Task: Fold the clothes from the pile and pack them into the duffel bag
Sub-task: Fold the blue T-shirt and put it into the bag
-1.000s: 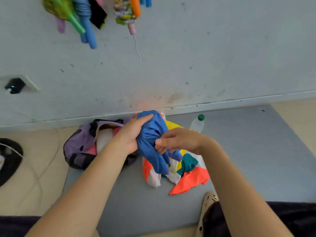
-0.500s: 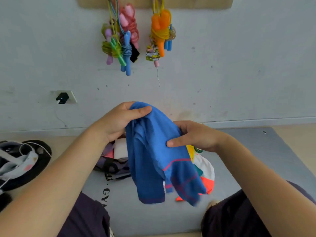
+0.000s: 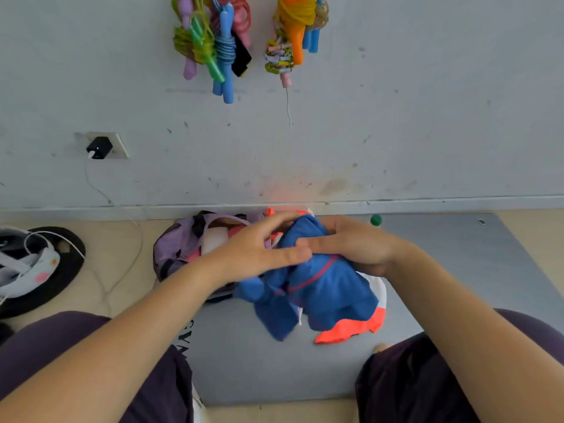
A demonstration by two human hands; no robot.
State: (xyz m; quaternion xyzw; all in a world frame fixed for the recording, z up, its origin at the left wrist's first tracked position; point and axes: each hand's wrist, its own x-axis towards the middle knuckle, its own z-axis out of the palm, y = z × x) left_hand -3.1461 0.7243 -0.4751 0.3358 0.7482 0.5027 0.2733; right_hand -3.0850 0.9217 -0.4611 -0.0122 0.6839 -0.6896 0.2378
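Note:
A blue garment [image 3: 323,288] with thin pink seams hangs bunched over the grey mat. My right hand [image 3: 357,245] grips its top from the right side. My left hand [image 3: 259,251] lies against its upper left, fingers stretched toward the right hand, touching the cloth. Below and behind it lies the clothes pile [image 3: 351,331], showing orange and white fabric. A purple duffel bag [image 3: 180,248] sits open at the mat's far left corner, with white and pink clothes inside; my left hand hides part of it.
The grey mat [image 3: 457,270] lies against a white wall. A green bottle cap [image 3: 376,220] peeks out behind my right hand. Jump ropes [image 3: 219,47] hang on the wall. A charger [image 3: 98,147] with its cable and a black round object [image 3: 45,270] are at left. My dark-trousered knees frame the bottom.
The blue garment was lifted and spread open half a second ago; now both hands have dropped lower and closer together, bunching it over the pile. The view has tilted down again.

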